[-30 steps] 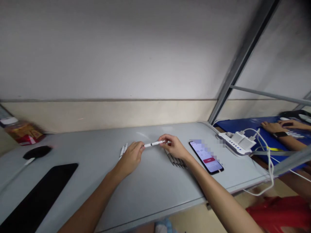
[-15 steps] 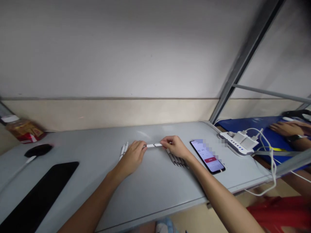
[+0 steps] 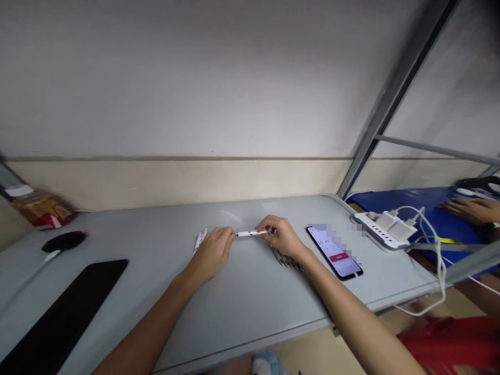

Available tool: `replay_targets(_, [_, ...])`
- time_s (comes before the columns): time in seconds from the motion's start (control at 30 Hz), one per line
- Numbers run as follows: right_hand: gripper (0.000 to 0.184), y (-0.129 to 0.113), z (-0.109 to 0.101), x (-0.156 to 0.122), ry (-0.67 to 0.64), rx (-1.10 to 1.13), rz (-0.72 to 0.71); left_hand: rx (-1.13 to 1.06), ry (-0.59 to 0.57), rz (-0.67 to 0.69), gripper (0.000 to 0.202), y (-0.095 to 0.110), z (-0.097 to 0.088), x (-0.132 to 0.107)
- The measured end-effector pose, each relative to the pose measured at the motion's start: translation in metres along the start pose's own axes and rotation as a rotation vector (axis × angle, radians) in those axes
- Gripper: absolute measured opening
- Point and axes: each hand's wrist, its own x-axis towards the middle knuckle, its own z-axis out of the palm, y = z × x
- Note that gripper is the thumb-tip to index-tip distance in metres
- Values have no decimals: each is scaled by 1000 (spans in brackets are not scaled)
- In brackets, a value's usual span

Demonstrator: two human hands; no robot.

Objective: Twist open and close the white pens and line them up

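A slim white pen [image 3: 246, 234] with dark markings lies level between my two hands, above the grey desk [image 3: 250, 291]. Its thin dark left end is pinched in the fingertips of my left hand [image 3: 214, 247]. At the other end, the thumb and fingers of my right hand [image 3: 279, 234] are closed on the white barrel. Several pens with silvery ends [image 3: 287, 260] lie side by side under my right hand, partly covered by it. Beside my left hand is a small group of white pens [image 3: 200, 239], which the hand partly hides.
To the right lie a lit phone [image 3: 334, 252] and a white power strip [image 3: 380, 232] with plugs and cables. At left are a black flat object [image 3: 70, 312], a dark oval object [image 3: 64, 241] on a cable, and a jar [image 3: 41, 208]. Another person's hand [image 3: 469, 208] rests on a blue surface.
My right fingers have shifted slightly on the pen, and more of its right part shows. My left hand has hardly moved. The other person's hand has slid to the right.
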Motion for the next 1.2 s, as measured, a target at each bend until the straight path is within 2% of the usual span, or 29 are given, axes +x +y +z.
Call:
replay_targets(0.17, [20,4,-3,0,19,-111,-56,11,-15,-38,32,-4,0,0])
replay_targets(0.3, [22,10,-7,-1,35,-196,-33,-2,-9,1,30,-7,1,-1])
replay_targets(0.5, [20,17,-16,-1,87,-291,-4,-1,1,-32,29,-12,2,0])
replay_targets(0.63, [19,16,-18,-1,94,-265,-13,4,7,-37,27,-11,1,1])
replay_targets(0.77, [20,11,-12,-1,43,-197,-60,-7,-19,-17,26,-5,1,-1])
replay_targets(0.93, [21,3,-6,-1,47,-101,-95,-46,24,-126,26,-6,3,-1])
replay_targets(1.2, [19,8,-8,0,87,-93,-125,-14,-19,-36,27,-9,4,-1])
